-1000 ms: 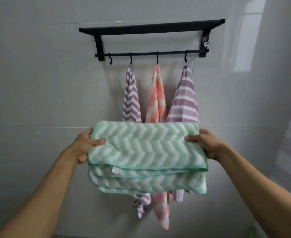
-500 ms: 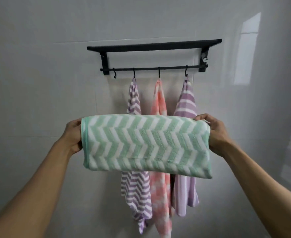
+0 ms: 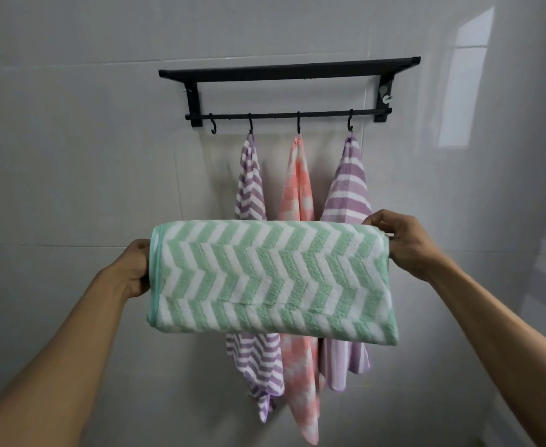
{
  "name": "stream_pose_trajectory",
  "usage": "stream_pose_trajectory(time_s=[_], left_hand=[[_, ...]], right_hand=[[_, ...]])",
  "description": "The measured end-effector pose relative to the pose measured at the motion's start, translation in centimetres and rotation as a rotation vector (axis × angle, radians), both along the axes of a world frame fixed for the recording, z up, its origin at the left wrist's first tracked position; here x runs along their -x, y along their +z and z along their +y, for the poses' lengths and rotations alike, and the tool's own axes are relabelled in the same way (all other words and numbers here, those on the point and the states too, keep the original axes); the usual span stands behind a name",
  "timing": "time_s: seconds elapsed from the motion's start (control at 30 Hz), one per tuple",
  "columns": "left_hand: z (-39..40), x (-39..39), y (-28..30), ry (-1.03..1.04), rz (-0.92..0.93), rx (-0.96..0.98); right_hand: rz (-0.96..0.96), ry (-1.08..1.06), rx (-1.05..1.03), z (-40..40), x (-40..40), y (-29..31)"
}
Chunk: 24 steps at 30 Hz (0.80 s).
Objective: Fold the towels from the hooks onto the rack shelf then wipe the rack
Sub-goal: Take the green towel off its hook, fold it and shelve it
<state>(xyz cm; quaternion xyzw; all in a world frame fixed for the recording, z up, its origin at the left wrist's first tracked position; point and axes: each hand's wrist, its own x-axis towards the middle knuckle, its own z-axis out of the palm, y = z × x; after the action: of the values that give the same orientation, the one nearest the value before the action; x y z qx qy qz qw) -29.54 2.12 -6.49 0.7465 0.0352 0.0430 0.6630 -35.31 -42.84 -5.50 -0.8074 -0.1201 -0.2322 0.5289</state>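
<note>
Head view: both arms reach forward and up toward a tiled wall, a folded towel stretched between the hands.
Left hand [image 3: 135, 267]: curled round the left end of the green chevron towel [image 3: 271, 279]; the fingers are hidden behind the cloth, only knuckles and thumb side show.
Right hand [image 3: 403, 241]: grips the towel's upper right corner, fingers bent over the top fold, thumb side toward the camera.
Green chevron towel: folded into a thick flat band, held level between the two hands, top fold straight, lower edge sagging a little to the right; it hangs in the air below the rack, touching nothing but the hands.
Black rack [image 3: 289, 72]: fixed to the wall above the towel, its shelf seen from underneath; a bar with hooks runs beneath it.
Empty hook [image 3: 213, 125]: leftmost on the bar, bare.
Purple chevron towel [image 3: 249, 185]: hangs from the second hook, partly behind the green towel.
Pink towel [image 3: 297, 188]: hangs from the third hook, just beside the purple one.
Purple striped towel [image 3: 349, 188]: hangs from the fourth hook, at the right.
Open room: bare wall [image 3: 71, 140] lies left and right of the rack, and a gap separates the green towel's top fold from the hook bar.
</note>
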Motion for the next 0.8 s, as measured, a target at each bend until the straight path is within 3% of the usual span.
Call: stream_pose_trajectory(time_s=[0.3,0.6,0.7,0.8], left_hand=[[-0.1,-0.4,-1.4,-0.02,0.132,0.045],[-0.9,0.6,-12.9,0.008,0.467,0.219],[-1.3,0.7,-15.9,0.051,0.495,0.155],[-0.8,-0.1,-14.5,0.039,0.438,0.218]], right_hand=[[0.227,0.022,-0.038,0.4,0.0,-1.5],[0.581,-0.093,-0.15,1.7,-0.2,-11.4],[0.662,-0.109,-0.139,2.0,0.1,-13.9],[0.67,-0.128,-0.155,2.0,-0.4,-13.8]])
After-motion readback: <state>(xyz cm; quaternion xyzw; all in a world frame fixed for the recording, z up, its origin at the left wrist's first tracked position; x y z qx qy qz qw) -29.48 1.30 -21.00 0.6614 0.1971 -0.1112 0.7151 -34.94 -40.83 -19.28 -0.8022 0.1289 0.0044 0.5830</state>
